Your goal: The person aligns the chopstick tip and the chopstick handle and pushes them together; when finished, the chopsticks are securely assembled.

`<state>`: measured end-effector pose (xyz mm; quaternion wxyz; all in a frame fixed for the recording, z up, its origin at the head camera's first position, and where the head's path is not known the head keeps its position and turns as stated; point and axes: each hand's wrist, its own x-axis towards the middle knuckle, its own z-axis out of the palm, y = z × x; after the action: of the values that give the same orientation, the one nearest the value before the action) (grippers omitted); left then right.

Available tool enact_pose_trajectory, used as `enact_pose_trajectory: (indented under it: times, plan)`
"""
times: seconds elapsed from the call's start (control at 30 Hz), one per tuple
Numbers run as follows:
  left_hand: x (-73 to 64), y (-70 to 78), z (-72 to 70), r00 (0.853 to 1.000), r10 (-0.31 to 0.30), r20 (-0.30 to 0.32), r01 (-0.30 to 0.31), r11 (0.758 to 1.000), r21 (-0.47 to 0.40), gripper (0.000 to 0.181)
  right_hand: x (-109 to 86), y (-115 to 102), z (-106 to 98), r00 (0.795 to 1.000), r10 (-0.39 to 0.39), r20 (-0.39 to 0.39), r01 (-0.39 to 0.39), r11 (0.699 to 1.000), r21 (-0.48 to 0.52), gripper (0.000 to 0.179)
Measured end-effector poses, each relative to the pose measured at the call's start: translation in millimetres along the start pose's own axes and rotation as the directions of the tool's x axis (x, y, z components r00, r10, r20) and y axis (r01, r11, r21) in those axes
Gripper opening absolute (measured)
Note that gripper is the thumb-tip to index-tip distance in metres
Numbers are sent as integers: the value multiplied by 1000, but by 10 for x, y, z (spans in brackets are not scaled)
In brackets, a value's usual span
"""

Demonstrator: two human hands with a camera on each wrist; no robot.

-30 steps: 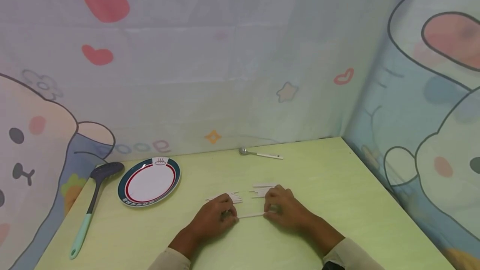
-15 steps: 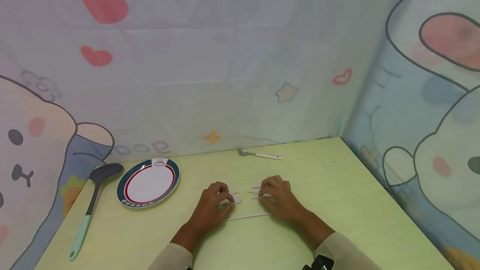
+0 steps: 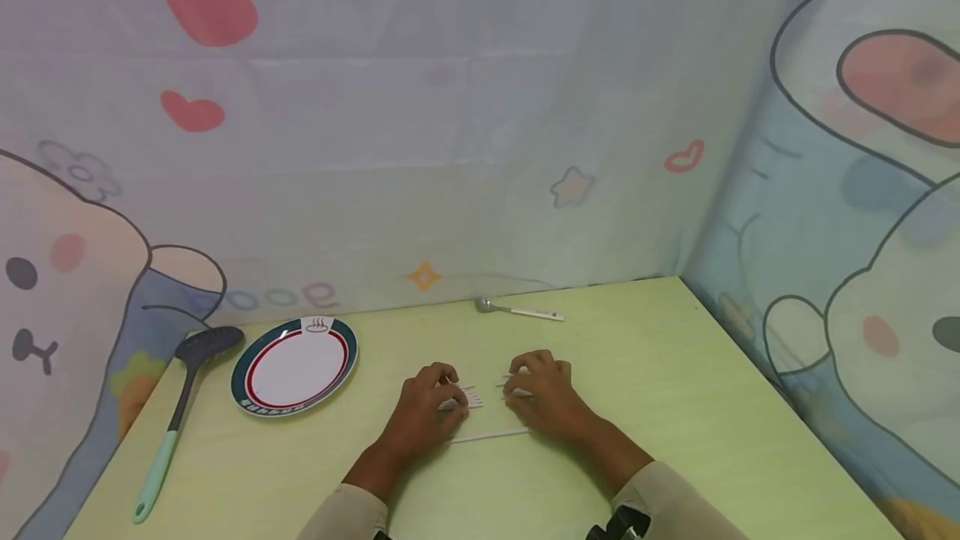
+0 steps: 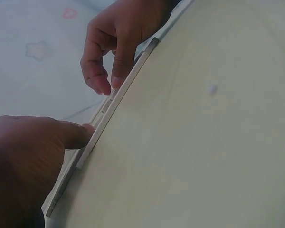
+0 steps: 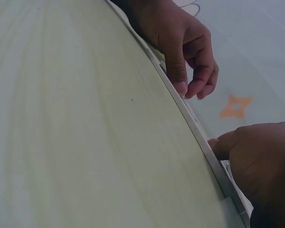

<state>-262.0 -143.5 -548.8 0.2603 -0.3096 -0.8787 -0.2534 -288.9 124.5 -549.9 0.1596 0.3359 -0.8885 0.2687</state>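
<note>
A black skimmer [image 3: 183, 400] with a mint handle lies at lower left, beside a blue-rimmed plate [image 3: 296, 369]. Below centre, the left hand [image 3: 423, 411] pinches one bunch of white sticks [image 3: 472, 400], fingers bent; a lone stick [image 3: 491, 437] lies lower. Above is a spoon [image 3: 519, 311]; the right hand [image 3: 551, 398], similarly bent, pinches a second bunch [image 3: 505, 384].

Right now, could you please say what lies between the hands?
The head view shows white sticks by the left hand and right hand, bare table between those groups, and one separate stick nearer the camera.
</note>
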Motion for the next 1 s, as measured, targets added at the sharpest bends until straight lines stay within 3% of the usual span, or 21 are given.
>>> enact_pose_trajectory:
  times: [0.3, 0.6, 0.87, 1.0]
  plan:
    - [14, 83, -59, 989, -121, 83, 124, 992, -33, 16, 14, -31, -10, 999, 31, 22, -31, 999, 6, 9]
    - [29, 112, -85, 970, -169, 178, 178, 983, -37, 14, 23, -122, -15, 991, 78, 113, -79, 997, 7, 10]
    - [41, 92, -43, 988, -130, 81, 134, 990, -49, 10, -5, -166, -41, 991, 83, 109, -88, 995, 38, 8]
    - [37, 114, -79, 979, -179, 95, 186, 980, -75, 10, -19, -193, -34, 995, 68, 78, -74, 995, 70, 9]
